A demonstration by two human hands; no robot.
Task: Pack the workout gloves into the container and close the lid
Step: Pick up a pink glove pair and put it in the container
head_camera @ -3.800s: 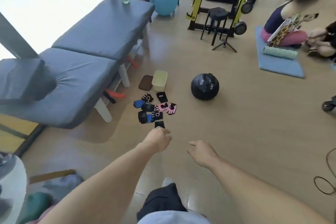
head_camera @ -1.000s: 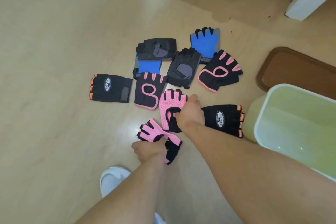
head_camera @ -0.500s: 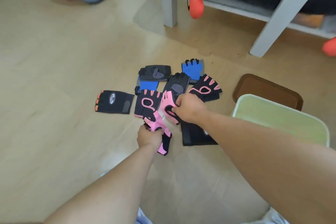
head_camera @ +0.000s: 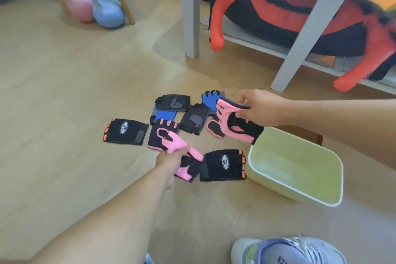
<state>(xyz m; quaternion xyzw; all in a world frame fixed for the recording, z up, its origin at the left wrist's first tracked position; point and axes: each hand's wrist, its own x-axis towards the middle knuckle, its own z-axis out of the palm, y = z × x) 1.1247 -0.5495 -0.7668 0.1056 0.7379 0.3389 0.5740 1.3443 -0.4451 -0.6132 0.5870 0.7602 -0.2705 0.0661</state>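
The right hand was closed on a pink-and-black glove, pinching its upper edge between thumb and fingers and holding it lifted just beyond the far left corner of the container. The left hand gripped a second pink glove in a closed fist, just left of the container, with one black orange-trimmed glove between it and the container's near left wall. That orange-trimmed glove lay flat on the floor, touching or nearly touching the container.

The container, a pale green open tub, stood on the floor with nothing visible inside. A brown lid lay flat just behind it, mostly hidden by the right forearm.

The other gloves lay spread on the floor to the left of the container and farther away. A black glove with pink trim lay partly under the left hand's glove. A plain black glove lay beside it, on the container's side. A black-and-grey glove overlapped a blue one, and another blue glove lay partly behind the lifted pink one. Farthest left of the container lay a second black orange-trimmed glove.

Beyond the gloves, white legs of a bench stood on the floor, with a red-and-black bag on its low shelf. Well left of the container, at the far edge, stood pink and blue kettlebells. A pale sneaker showed on the near side of the container.
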